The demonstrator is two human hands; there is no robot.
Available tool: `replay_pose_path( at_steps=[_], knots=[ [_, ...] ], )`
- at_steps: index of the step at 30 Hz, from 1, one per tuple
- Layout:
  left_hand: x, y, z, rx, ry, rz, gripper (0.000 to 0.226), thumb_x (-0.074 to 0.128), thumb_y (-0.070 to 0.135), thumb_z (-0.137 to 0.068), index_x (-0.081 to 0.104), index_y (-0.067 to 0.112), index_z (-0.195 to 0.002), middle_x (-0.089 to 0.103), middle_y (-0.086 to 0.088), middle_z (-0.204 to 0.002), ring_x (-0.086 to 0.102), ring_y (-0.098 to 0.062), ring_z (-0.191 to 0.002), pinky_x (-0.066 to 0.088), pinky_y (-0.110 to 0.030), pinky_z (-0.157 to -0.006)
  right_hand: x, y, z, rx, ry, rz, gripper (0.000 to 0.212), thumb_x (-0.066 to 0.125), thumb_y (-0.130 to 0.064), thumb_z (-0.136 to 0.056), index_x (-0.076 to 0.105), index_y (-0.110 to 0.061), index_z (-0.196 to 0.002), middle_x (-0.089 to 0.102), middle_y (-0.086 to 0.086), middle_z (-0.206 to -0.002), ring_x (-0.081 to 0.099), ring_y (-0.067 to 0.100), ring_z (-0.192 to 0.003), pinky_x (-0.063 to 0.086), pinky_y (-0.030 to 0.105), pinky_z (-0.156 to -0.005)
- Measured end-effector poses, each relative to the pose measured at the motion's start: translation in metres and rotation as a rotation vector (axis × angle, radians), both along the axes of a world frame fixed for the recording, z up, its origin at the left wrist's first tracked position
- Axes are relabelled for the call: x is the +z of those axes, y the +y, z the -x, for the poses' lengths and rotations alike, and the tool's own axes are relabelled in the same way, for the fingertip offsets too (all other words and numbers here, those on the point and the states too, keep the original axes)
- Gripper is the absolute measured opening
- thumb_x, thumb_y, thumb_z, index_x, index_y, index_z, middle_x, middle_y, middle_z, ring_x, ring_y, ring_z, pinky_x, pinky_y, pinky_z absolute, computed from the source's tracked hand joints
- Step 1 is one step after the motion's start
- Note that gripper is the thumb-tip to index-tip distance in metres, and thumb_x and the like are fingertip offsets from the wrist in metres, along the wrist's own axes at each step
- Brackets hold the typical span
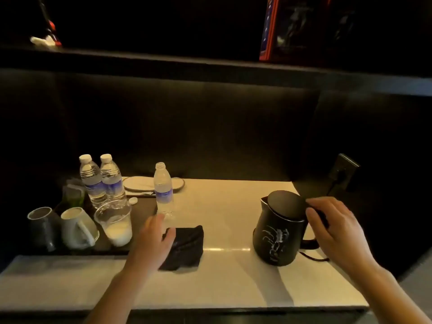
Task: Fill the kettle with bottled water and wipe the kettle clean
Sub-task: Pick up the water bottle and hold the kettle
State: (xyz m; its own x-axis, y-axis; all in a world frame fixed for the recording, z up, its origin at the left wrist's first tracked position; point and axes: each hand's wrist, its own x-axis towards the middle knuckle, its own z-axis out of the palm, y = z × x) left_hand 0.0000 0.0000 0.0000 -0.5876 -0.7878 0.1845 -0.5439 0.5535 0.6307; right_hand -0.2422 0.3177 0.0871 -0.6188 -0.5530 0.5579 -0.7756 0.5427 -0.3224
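A black kettle [278, 232] with white markings stands on the right of the pale counter [229, 284], its lid down. My right hand [332, 232] rests on the handle and the back edge of the lid, fingers curled around them. An uncapped, nearly empty water bottle [163, 190] stands left of centre. A folded black cloth [184, 247] lies in front of it. My left hand [153, 239] hovers open at the cloth's left edge, the thumb just over it. A small white cap [133, 201] lies by the tray.
Two capped full bottles [102, 181] stand at the back left on a dark tray [140, 213] with a dark mug [43, 226], a white mug [78, 228] and a clear plastic cup [115, 220]. A wall socket [343, 170] with the kettle's cord is at right. A dark shelf [210, 69] overhangs.
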Motion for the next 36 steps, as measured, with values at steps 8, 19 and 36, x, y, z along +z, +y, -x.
replay_pose_path(
  at_steps=[8, 19, 36],
  knots=[
    [0.009, -0.093, 0.082, 0.235, 0.247, -0.245, 0.101, 0.077, 0.040, -0.083, 0.014, 0.010, -0.157, 0.033, -0.019, -0.157, 0.037, -0.037, -0.143, 0.040, -0.050, -0.110, -0.031, -0.048, 0.055, -0.241, -0.204, -0.388, 0.072, 0.027, -0.063, -0.095, 0.042, -0.023, -0.153, 0.048, 0.003, -0.156, 0.047, 0.028, -0.140, 0.036, 0.054, -0.110],
    [-0.017, -0.125, 0.121, 0.308, 0.510, -0.369, 0.074, 0.085, 0.033, -0.075, 0.042, 0.013, -0.132, 0.058, -0.016, -0.130, 0.061, -0.032, -0.115, 0.053, -0.040, -0.086, -0.041, -0.049, 0.058, -0.253, -0.202, -0.363, 0.071, 0.020, -0.063, -0.096, 0.037, -0.026, -0.154, 0.048, 0.005, -0.154, 0.054, 0.030, -0.129, 0.040, 0.054, -0.103],
    [0.019, -0.015, 0.132, 0.089, 0.655, -0.219, 0.065, 0.082, 0.020, -0.079, 0.047, 0.016, -0.133, 0.059, -0.006, -0.127, 0.058, -0.013, -0.106, 0.044, -0.017, -0.081, -0.035, -0.039, 0.069, -0.057, -0.204, -0.298, 0.060, 0.028, -0.055, -0.100, 0.040, -0.026, -0.152, 0.048, -0.001, -0.153, 0.050, 0.024, -0.130, 0.037, 0.049, -0.104]
  ],
)
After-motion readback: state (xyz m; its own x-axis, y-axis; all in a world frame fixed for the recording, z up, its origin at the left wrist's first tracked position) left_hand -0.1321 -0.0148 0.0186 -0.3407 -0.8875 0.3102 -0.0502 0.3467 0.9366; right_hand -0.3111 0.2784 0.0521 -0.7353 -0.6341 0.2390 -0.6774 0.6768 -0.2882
